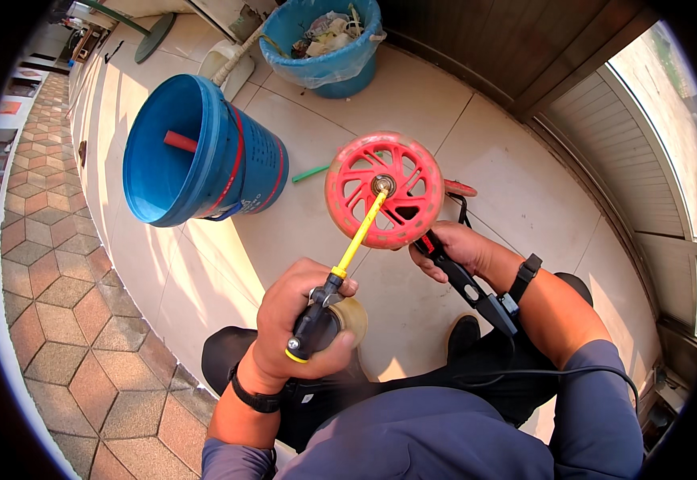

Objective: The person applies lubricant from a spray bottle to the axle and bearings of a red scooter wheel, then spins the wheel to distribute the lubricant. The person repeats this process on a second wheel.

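Red and spoked, a wheel (404, 190) sits near the middle of our view, over the tiled floor (272, 240); its metal hub (384, 182) faces us, and pale scuffs mark its rim; our left hand (296, 316) is clamped on a pump bottle (354, 320), wrapped round the black head (312, 326); from that head a thin yellow tube (360, 238) slants away to the wheel, its tip overlapping the hub, though we cannot tell whether the two touch; our right hand (459, 250) is closed round a dark bar (465, 286) just below and to the right of the wheel; our two hands are apart from each other, and we wear a dark band on each wrist.

Behind the wheel, to the right, a second red wheel (460, 189) shows in part; on the other side we see the end of a green stick (310, 173); farther left is a blue bucket (259, 168) with a red rod (180, 142) inside; beyond it stands a blue bin (356, 78), lined with a clear bag and holding rubbish (326, 36); a black cable (556, 372) runs across our lap towards the right sleeve; a dark shoe (464, 334) shows beside the bar; diamond-patterned paving (92, 344) spreads along the left.
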Demonstrator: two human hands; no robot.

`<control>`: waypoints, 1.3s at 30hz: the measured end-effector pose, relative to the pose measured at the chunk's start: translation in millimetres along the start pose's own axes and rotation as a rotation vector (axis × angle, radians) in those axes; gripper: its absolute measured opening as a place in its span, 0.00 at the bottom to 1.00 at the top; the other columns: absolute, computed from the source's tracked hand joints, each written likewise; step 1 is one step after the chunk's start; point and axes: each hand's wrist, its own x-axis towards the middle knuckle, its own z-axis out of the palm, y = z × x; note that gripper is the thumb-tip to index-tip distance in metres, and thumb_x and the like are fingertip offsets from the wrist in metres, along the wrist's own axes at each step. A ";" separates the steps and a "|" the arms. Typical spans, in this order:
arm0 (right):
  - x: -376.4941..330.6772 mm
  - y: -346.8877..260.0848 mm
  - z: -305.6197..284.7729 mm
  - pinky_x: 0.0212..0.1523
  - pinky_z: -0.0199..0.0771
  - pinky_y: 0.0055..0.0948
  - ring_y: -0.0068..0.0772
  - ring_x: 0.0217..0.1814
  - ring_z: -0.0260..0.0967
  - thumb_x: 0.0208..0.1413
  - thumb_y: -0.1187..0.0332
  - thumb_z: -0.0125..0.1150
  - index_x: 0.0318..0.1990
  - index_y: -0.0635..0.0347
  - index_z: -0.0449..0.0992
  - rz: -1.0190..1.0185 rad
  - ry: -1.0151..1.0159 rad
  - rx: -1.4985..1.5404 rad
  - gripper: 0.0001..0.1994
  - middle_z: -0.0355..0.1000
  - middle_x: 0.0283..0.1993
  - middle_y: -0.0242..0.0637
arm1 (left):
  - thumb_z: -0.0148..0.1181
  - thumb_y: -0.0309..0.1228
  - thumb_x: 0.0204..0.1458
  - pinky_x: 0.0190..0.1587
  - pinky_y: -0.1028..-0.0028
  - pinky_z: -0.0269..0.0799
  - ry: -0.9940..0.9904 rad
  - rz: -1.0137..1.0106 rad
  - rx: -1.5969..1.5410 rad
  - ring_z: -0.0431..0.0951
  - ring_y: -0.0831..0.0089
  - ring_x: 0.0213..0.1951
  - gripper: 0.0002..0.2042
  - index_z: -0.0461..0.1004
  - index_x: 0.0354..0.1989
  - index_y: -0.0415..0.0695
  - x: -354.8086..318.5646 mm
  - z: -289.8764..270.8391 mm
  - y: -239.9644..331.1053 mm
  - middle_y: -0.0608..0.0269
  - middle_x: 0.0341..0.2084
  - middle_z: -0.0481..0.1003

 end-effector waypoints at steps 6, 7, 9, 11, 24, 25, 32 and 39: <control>1.6 1.9 -1.9 0.18 0.62 0.24 0.23 0.15 0.63 0.69 0.57 0.44 0.56 0.62 0.75 -0.012 0.014 0.004 0.21 0.66 0.22 0.30 | 0.69 0.24 0.36 0.46 0.66 0.76 0.004 0.000 0.034 0.79 0.59 0.40 0.25 0.73 0.48 0.38 1.2 4.7 -0.1 0.55 0.40 0.79; 1.5 1.7 -1.8 0.18 0.62 0.24 0.23 0.15 0.63 0.69 0.57 0.44 0.56 0.62 0.75 -0.018 0.012 0.002 0.21 0.66 0.22 0.30 | 0.69 0.24 0.36 0.45 0.66 0.76 0.003 0.002 0.040 0.79 0.59 0.40 0.25 0.73 0.48 0.38 1.7 4.9 0.0 0.55 0.40 0.79; 1.5 1.2 -1.5 0.18 0.61 0.24 0.23 0.16 0.63 0.69 0.57 0.44 0.56 0.63 0.75 -0.015 0.017 0.001 0.21 0.66 0.22 0.30 | 0.69 0.24 0.35 0.45 0.66 0.76 0.001 0.006 0.051 0.79 0.59 0.39 0.25 0.73 0.48 0.38 3.0 5.3 -0.2 0.55 0.40 0.79; 1.3 0.7 -1.4 0.17 0.61 0.24 0.23 0.16 0.63 0.69 0.57 0.44 0.57 0.64 0.75 -0.009 0.026 0.004 0.21 0.67 0.22 0.30 | 0.69 0.24 0.35 0.45 0.66 0.76 0.002 0.005 0.058 0.79 0.59 0.39 0.25 0.72 0.48 0.39 4.1 5.8 -0.1 0.55 0.40 0.79; 2.7 0.2 -5.3 0.17 0.63 0.25 0.23 0.16 0.65 0.68 0.60 0.45 0.58 0.67 0.74 -0.009 0.033 0.005 0.21 0.67 0.22 0.31 | 0.70 0.24 0.35 0.43 0.66 0.76 0.002 0.004 0.108 0.79 0.58 0.38 0.25 0.72 0.48 0.39 9.4 9.5 -0.5 0.55 0.39 0.79; 2.9 0.5 -5.8 0.17 0.63 0.25 0.23 0.16 0.65 0.68 0.60 0.45 0.58 0.67 0.74 -0.010 0.031 0.000 0.21 0.67 0.22 0.31 | 0.70 0.24 0.35 0.43 0.66 0.76 0.005 0.005 0.108 0.79 0.58 0.38 0.25 0.72 0.48 0.39 9.7 9.9 -0.5 0.55 0.39 0.78; 2.9 0.1 -6.6 0.17 0.63 0.24 0.23 0.17 0.65 0.68 0.60 0.45 0.58 0.67 0.74 -0.011 0.039 0.004 0.21 0.67 0.23 0.30 | 0.70 0.23 0.35 0.43 0.65 0.76 0.014 0.006 0.106 0.79 0.58 0.38 0.25 0.72 0.47 0.40 13.0 11.9 -0.6 0.55 0.38 0.78; 4.2 -0.4 -7.4 0.18 0.63 0.24 0.23 0.17 0.65 0.69 0.59 0.43 0.57 0.66 0.74 0.002 0.042 0.021 0.22 0.67 0.23 0.30 | 0.70 0.24 0.35 0.42 0.65 0.76 0.014 0.008 0.103 0.79 0.58 0.37 0.25 0.72 0.47 0.39 13.3 11.7 -3.5 0.54 0.38 0.78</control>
